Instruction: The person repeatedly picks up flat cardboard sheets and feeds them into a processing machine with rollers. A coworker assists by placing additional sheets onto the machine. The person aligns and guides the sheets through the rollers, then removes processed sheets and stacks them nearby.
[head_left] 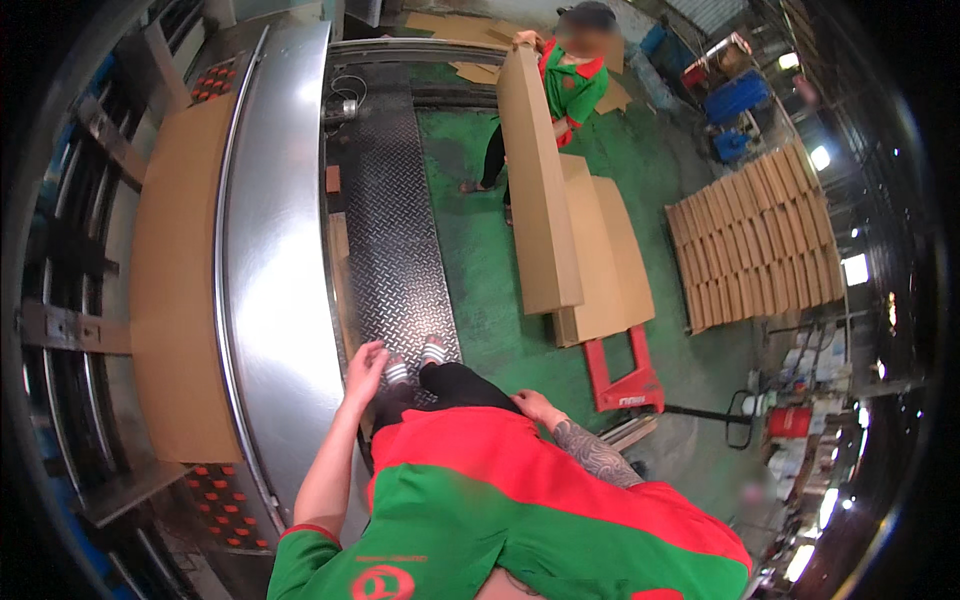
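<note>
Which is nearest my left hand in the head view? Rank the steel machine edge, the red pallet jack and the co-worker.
From the left hand:
1. Steel machine edge, just to its left.
2. Red pallet jack, to the right on the green floor.
3. Co-worker, far ahead, holding tall cardboard.

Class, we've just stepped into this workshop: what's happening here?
The person wearing the camera stands on a steel tread-plate walkway beside a long machine. Both hands are empty: the left hand hangs by the machine's shiny metal edge, and the right hand rests near the hip. A cardboard sheet lies on the machine bed. Further off, a co-worker holds a tall stack of cardboard sheets upright by a loaded red pallet jack. More cardboard lies stacked on the green floor.
</note>
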